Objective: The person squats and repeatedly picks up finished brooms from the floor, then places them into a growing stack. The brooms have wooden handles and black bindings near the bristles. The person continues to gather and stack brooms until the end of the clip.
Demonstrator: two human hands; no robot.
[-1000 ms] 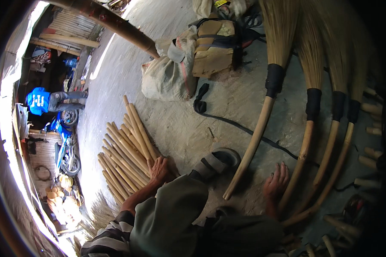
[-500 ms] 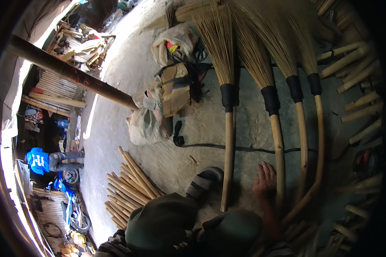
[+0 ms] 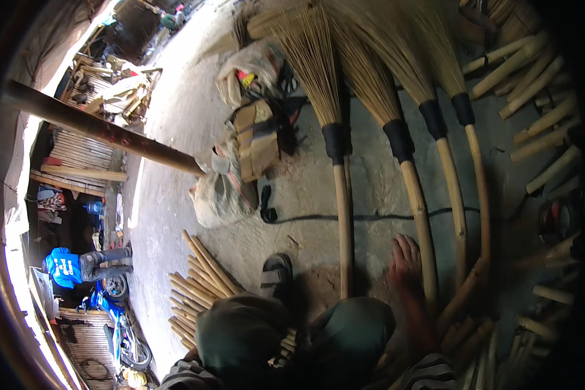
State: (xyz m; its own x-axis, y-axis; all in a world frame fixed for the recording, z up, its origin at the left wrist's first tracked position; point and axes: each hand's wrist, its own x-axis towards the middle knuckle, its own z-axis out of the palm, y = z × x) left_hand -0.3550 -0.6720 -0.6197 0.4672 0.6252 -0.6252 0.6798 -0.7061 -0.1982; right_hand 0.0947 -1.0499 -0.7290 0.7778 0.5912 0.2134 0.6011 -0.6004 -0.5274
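Observation:
My right hand (image 3: 405, 260) reaches out beside the handle of a broom (image 3: 417, 201), fingers stretched and close together, holding nothing that I can see. Whether it touches the floor or the handle, I cannot tell. Several brooms lie side by side in front of me, with long bristles fanning away, black bindings and pale wooden handles pointing back at me. The nearest to my knees is a broom (image 3: 342, 214) left of my hand. Only a bit of my left hand (image 3: 192, 354) shows at the outer side of my left knee (image 3: 244, 331); its fingers are hidden.
A bundle of cut sticks (image 3: 198, 279) lies left of my knees, beside a dark sandal (image 3: 277, 272). Pale sacks (image 3: 221, 195) and cardboard (image 3: 257, 140) sit ahead. Many short sticks (image 3: 546, 136) line the right. A post (image 3: 104, 127) slants in; a person (image 3: 64, 265) stands by a blue motorcycle (image 3: 120, 325).
The view has shifted a little. The sandal has moved left, away from the broom handle, and my knees sit differently. My right hand stays beside the same broom, still stretched out.

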